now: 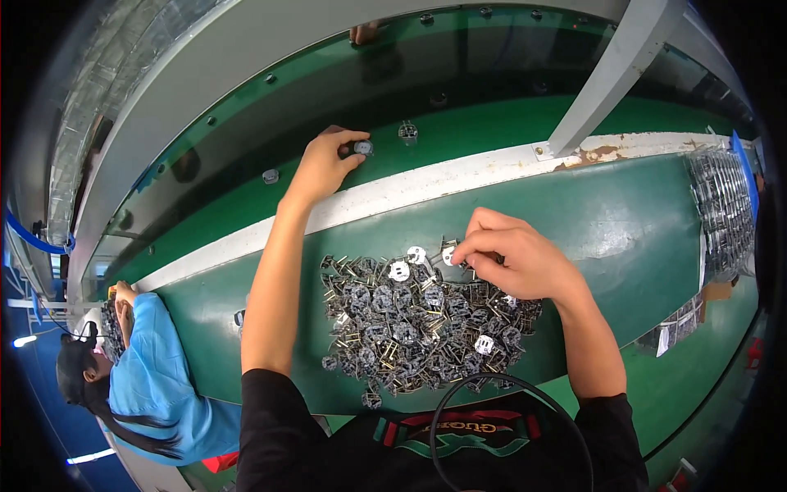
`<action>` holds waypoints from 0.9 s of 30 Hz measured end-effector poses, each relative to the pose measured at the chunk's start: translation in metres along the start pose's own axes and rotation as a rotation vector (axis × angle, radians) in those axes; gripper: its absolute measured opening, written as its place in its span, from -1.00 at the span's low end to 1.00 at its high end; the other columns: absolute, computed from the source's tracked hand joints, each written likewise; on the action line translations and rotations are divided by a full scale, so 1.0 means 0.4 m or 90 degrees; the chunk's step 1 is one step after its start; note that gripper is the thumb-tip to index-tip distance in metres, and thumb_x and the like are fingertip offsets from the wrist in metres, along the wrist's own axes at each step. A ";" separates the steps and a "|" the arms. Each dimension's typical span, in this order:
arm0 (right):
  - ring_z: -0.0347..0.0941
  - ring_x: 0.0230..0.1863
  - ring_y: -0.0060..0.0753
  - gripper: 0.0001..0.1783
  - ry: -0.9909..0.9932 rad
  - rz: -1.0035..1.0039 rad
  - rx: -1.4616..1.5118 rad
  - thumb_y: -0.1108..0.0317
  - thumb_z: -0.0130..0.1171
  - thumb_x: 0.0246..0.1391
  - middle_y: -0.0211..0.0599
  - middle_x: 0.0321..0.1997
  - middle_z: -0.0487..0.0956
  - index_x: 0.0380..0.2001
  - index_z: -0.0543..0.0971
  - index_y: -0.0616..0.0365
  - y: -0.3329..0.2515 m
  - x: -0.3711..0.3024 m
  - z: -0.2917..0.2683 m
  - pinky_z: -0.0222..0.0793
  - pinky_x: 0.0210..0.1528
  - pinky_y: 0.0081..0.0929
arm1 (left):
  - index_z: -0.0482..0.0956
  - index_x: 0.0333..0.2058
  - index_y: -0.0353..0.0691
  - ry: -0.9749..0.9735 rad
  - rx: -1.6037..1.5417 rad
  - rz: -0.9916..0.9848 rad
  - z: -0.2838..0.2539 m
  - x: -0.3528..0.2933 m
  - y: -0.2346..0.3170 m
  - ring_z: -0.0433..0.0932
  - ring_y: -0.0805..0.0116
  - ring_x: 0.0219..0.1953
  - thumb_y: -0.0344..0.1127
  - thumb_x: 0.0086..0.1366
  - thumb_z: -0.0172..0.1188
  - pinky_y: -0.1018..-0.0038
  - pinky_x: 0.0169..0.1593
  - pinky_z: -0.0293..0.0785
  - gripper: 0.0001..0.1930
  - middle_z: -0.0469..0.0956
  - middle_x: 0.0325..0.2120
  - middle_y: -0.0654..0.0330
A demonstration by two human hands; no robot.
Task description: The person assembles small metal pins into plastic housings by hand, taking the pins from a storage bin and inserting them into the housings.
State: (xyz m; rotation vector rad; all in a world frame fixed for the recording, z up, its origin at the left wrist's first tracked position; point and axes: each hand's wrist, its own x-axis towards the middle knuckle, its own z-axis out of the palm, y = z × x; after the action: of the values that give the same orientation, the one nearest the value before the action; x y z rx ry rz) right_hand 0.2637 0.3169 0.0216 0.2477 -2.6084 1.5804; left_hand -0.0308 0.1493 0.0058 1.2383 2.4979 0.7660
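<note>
My left hand (326,164) reaches over the green conveyor belt and pinches a round grey plug insert (363,148) between thumb and fingers, at belt level. My right hand (520,258) is above the far right side of a heap of plug inserts (410,328) on the green table. Its thumb and fingers close on a white-faced plug insert (449,253) at the heap's far edge. The heaped pieces are dark and round with brass-coloured pins, and a few show white faces. Another plug insert (408,133) rests on the belt, right of my left hand.
A white ledge (426,179) separates table and belt. A slanted grey post (611,82) rises at right. Clear stacked trays (721,205) sit at the table's right end. A co-worker in a blue top (156,369) works at left. A black cable (508,377) loops before me.
</note>
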 end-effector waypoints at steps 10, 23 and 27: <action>0.54 -0.30 -0.57 -0.78 0.117 0.167 0.439 0.59 0.11 0.17 -0.44 -0.31 0.47 -0.11 0.59 0.24 -0.015 0.023 0.047 0.48 -0.21 -0.61 | 0.60 -0.02 -0.33 0.035 -0.550 -0.049 0.035 -0.290 0.196 0.55 0.60 -0.38 -0.63 0.09 0.36 0.67 -0.27 0.51 -0.57 0.59 -0.35 0.25; 0.51 -0.22 -0.43 -0.81 0.178 -0.087 -0.191 0.53 0.38 -0.03 -0.24 -0.08 0.50 -0.29 0.64 0.17 -0.061 0.054 0.068 0.42 -0.18 -0.56 | 0.63 -0.02 -0.24 0.121 -0.408 -0.039 0.055 -0.405 0.223 0.62 0.47 -0.36 -0.54 0.10 0.38 0.59 -0.30 0.55 -0.59 0.56 -0.32 0.17; 0.49 -0.18 -0.41 -0.84 0.208 -0.169 -0.297 0.53 0.39 -0.01 -0.23 -0.09 0.52 -0.31 0.65 0.21 -0.086 0.039 0.070 0.41 -0.14 -0.56 | 0.63 -0.02 -0.25 0.122 -0.486 -0.020 0.058 -0.409 0.223 0.63 0.48 -0.34 -0.57 0.10 0.37 0.59 -0.29 0.56 -0.58 0.55 -0.32 0.17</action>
State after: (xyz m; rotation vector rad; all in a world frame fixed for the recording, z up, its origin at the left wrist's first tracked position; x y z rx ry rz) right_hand 0.2548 0.2752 0.0409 0.2597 -2.4657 0.8209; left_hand 0.1380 0.0720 0.0347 0.8634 1.9924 1.6790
